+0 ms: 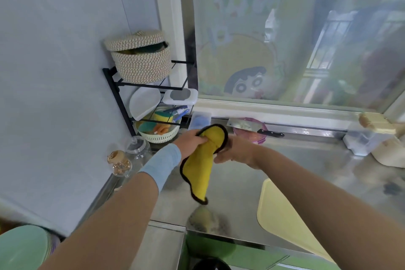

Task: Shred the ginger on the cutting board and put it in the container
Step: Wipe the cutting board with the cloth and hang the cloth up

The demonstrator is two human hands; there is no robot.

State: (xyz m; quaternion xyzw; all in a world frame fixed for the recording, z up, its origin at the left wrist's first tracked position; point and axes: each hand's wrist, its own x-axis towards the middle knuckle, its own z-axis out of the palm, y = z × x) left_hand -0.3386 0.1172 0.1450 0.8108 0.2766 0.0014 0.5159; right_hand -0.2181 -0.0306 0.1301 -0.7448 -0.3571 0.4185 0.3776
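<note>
Left grip: my fingers were closed around the upper fold of a yellow cloth with a dark border, held above the desk.
Right grip: my hand lay against the same cloth from the other side; most of the fingers were hidden behind the fabric, so I cannot tell whether they were closed.
Cloth: it hung down between my two hands, its lower tip clear of the steel surface.
Cutting board: pale yellow, flat on the desk beneath my right forearm, nearer to me than both hands; the part in view was bare.
Container: a pink, clear-walled tub at the back of the desk, just beyond my right hand, apart from it.
Cleaver: laid flat across the container's rim, blade to the left, black handle pointing right.
Ginger: I could not pick it out with certainty; pale bits showed on the cleaver blade, too blurred to name.
Rack: black wire, in the left corner, carrying a woven basket on top.
</note>
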